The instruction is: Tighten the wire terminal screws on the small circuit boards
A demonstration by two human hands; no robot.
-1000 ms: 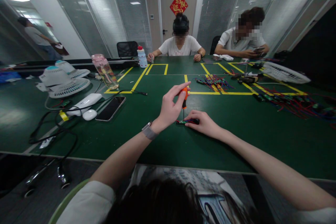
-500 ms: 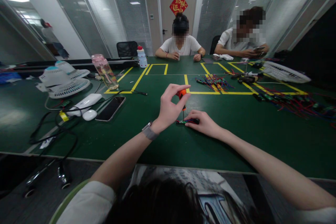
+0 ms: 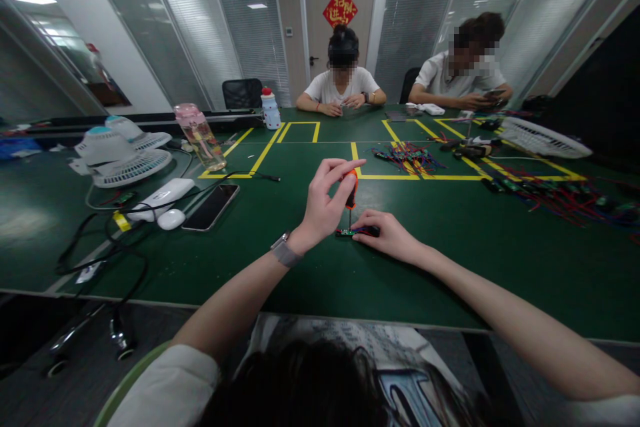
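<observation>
My left hand (image 3: 327,197) is closed round the orange and black handle of a screwdriver (image 3: 352,193), which stands upright. Its thin shaft runs down to a small green circuit board (image 3: 345,233) lying on the table. Low beside the shaft, my right hand (image 3: 387,233) pinches the board's right end, where dark red and blue wires and a black part show under the fingers. Whether the screwdriver's tip sits in a screw is too small to tell.
Left of my hands lie a phone (image 3: 211,207), a white case (image 3: 171,219), black cables and a tilted bottle (image 3: 200,137). Wired boards (image 3: 407,159) are heaped ahead, with more wires (image 3: 565,197) at right. Two people sit across the green table (image 3: 280,287).
My left fingers have shifted round the screwdriver's handle, and the handle has turned a little. My right hand and the board stay put. The person opposite has brought their hands together.
</observation>
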